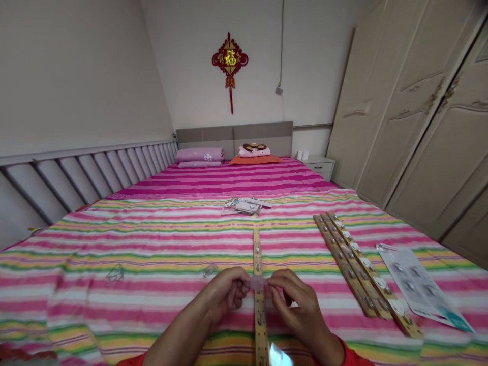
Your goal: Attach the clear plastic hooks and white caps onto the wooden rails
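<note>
A long wooden strip with small metal studs lies lengthwise on the striped bedspread in front of me. Over it, my left hand and my right hand meet, fingers pinched together on a small clear plastic piece held between them just above the strip. A shiny clear wrapper shows at the bottom edge by my right wrist.
Three more studded wooden strips lie side by side to the right, next to a clear plastic sheet of small parts. A pile of clear packets lies further up the bed. Pillows and a wardrobe stand beyond.
</note>
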The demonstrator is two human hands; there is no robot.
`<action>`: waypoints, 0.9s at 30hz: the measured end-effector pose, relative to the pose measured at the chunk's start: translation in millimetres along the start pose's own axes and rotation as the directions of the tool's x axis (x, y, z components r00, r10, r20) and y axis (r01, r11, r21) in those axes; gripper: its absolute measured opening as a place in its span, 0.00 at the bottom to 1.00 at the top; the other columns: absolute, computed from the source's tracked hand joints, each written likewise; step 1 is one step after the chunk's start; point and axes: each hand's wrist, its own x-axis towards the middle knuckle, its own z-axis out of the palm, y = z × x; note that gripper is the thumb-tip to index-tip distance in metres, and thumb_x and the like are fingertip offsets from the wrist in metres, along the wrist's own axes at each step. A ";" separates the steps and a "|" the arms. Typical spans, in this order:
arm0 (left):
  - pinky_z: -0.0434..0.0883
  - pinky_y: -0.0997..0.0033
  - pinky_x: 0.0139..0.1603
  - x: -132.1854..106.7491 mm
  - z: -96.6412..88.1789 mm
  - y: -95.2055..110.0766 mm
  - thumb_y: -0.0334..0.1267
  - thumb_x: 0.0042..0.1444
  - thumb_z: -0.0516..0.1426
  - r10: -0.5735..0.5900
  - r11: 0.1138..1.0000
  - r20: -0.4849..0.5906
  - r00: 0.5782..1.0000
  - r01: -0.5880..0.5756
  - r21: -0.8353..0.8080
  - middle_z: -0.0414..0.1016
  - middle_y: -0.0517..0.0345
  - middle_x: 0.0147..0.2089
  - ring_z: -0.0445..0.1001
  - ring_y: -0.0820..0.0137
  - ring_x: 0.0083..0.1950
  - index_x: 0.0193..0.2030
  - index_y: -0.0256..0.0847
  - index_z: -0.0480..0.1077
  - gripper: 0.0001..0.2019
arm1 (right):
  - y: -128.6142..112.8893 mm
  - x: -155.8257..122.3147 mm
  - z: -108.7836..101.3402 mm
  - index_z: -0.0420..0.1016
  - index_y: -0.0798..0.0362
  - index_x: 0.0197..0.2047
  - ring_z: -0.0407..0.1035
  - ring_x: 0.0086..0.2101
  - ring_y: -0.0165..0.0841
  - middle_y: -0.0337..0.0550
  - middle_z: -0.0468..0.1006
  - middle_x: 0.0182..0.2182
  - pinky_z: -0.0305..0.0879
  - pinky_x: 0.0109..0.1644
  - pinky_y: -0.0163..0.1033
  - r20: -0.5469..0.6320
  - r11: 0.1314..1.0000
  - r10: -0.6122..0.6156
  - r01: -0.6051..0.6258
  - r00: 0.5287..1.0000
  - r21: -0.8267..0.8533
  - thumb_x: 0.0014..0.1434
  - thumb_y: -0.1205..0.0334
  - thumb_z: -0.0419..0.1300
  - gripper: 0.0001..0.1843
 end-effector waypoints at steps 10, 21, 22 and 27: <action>0.46 0.81 0.17 6.0 4.1 -5.9 0.33 0.38 0.55 -0.073 0.997 0.027 0.997 0.074 -0.034 0.61 0.64 0.16 0.53 0.81 0.16 0.19 0.38 0.61 0.04 | 5.2 0.2 -2.2 0.71 0.50 0.42 0.69 0.32 0.36 0.46 0.74 0.32 0.65 0.32 0.39 0.065 0.996 -0.043 0.048 0.997 -0.076 0.57 0.74 0.54 0.12; 0.45 0.81 0.19 30.5 -3.8 0.2 0.55 0.41 0.61 0.027 0.999 0.028 0.999 -0.028 0.018 0.60 0.67 0.17 0.52 0.83 0.16 0.21 0.38 0.63 0.21 | 33.3 13.6 11.7 0.64 0.51 0.32 0.62 0.30 0.32 0.40 0.66 0.28 0.59 0.33 0.36 0.045 0.978 0.202 -0.204 0.978 0.035 0.62 0.65 0.49 0.07; 0.47 0.80 0.19 36.1 -5.0 -0.5 0.57 0.41 0.61 0.128 0.990 -0.004 0.992 -0.127 0.067 0.60 0.67 0.17 0.53 0.82 0.17 0.21 0.37 0.64 0.22 | 39.9 16.2 13.5 0.63 0.51 0.31 0.61 0.28 0.31 0.38 0.65 0.26 0.58 0.31 0.35 0.033 0.958 0.274 -0.275 0.961 0.081 0.62 0.62 0.50 0.08; 0.60 0.77 0.30 78.4 -14.1 -0.1 0.51 0.40 0.64 0.475 0.865 -0.072 0.877 -0.450 0.224 0.71 0.61 0.25 0.66 0.75 0.28 0.26 0.37 0.72 0.17 | 81.1 34.6 22.8 0.66 0.52 0.24 0.56 0.21 0.27 0.33 0.62 0.19 0.53 0.24 0.33 0.048 0.755 0.568 -0.544 0.821 0.366 0.52 0.52 0.60 0.14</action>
